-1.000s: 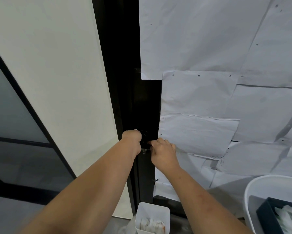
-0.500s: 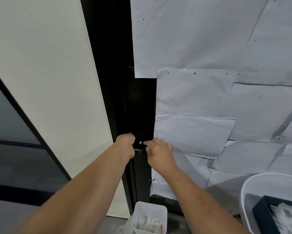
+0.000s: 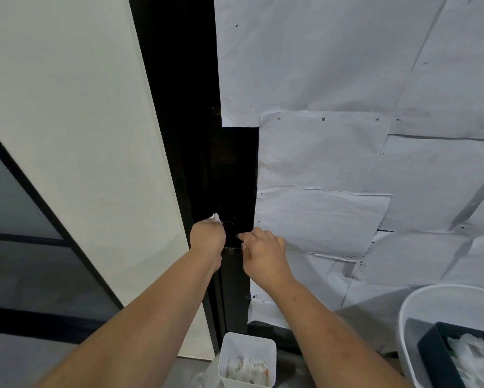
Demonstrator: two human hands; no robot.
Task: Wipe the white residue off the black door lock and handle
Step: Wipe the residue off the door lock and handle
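The left hand [image 3: 208,237] is closed around a white wipe [image 3: 215,218] pressed at the black door lock [image 3: 230,230], the right hand [image 3: 263,251] pinches the part just below it, and remaining residue is too dark to judge.

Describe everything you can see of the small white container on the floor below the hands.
The small white container stands upright on the floor at the foot of the black door frame, between the two forearms. It looks like thin plastic, squarish with rounded corners and an open top. Crumpled white wipes, some stained reddish orange, lie at its bottom. Neither hand touches it.
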